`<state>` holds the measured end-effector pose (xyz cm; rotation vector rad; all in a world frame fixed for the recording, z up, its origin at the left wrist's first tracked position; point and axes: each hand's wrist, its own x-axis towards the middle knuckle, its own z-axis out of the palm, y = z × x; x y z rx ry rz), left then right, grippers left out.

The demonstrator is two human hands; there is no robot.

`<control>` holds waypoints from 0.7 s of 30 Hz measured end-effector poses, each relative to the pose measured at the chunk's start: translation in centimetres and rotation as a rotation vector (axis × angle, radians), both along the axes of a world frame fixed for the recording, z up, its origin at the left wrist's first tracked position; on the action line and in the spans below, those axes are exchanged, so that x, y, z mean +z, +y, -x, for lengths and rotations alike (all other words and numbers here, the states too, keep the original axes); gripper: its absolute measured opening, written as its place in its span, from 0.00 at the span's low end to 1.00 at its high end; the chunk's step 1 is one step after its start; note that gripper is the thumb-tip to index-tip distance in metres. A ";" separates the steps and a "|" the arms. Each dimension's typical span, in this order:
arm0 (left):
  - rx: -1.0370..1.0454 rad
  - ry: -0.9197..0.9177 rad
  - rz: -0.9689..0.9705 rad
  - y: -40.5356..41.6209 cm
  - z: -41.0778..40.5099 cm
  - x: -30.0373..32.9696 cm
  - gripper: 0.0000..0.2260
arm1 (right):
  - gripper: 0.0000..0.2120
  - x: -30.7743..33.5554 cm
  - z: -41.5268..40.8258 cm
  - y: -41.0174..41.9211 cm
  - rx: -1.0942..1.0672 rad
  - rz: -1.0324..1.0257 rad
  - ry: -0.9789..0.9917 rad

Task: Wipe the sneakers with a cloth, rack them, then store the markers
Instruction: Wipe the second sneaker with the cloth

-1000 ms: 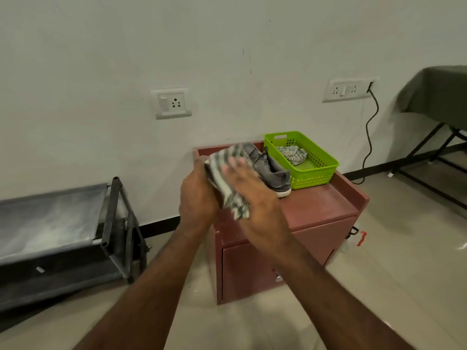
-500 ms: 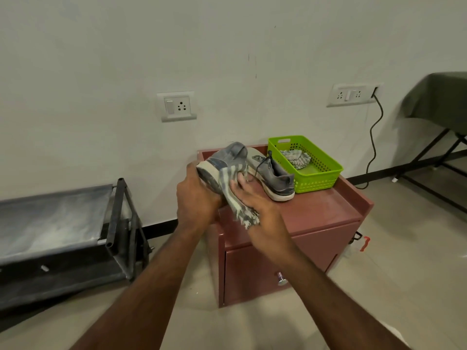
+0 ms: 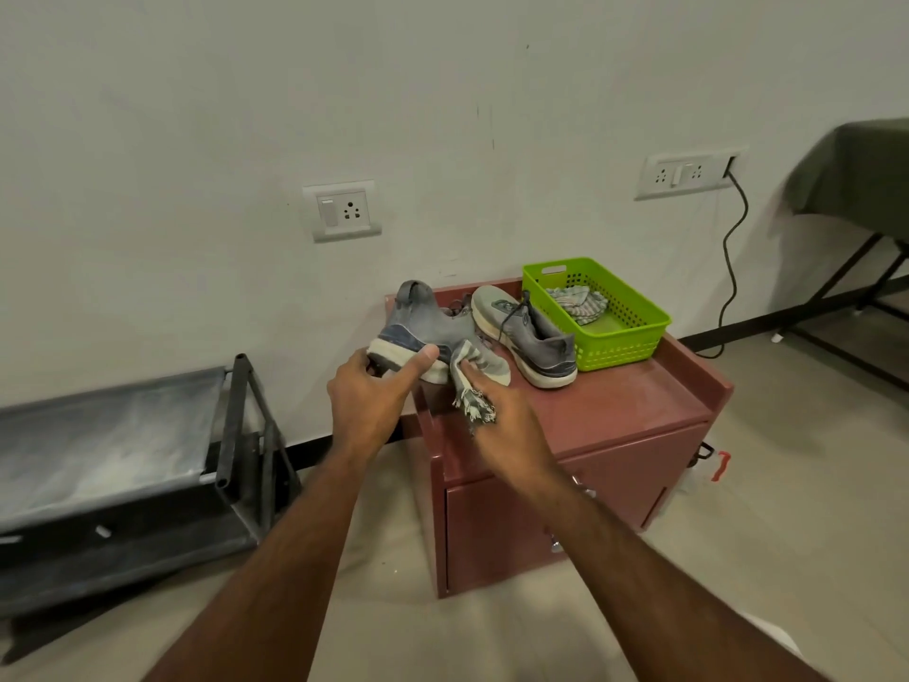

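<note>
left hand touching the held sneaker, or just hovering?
Touching. Head view: the left hand grips the sneaker at its sole, thumb lying across the white sole edge, no gap visible.

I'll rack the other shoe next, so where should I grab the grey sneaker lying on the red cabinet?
Probably by its heel collar. The grey lace-up sneaker lies tipped on its side on the red cabinet, heel toward you, opening facing the green plastic basket. Come from the front, thumb inside the opening.

Grey sneakers (image 3: 536,337), striped cloth (image 3: 472,381), green basket (image 3: 634,337), maroon cabinet (image 3: 615,411).
</note>
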<state>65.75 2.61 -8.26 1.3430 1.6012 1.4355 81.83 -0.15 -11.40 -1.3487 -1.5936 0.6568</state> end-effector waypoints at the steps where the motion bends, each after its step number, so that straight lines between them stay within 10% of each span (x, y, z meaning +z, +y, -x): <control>1: 0.000 -0.018 0.002 0.0 0.0 -0.1 0.24 | 0.32 0.2 0.2 -0.3 0.006 -0.031 -0.018; 9: 0.054 -0.145 -0.021 -0.1 0.1 -0.7 0.18 | 0.32 0.1 1.4 -1.0 0.149 -0.274 -0.150; 13: 0.019 -0.084 -0.034 -0.4 0.1 -0.9 0.15 | 0.32 -0.8 0.3 -0.1 -0.105 0.049 -0.163; 21: -0.311 0.419 -0.245 -0.8 0.5 -2.4 0.37 | 0.15 1.9 -2.9 0.3 -0.441 0.198 0.473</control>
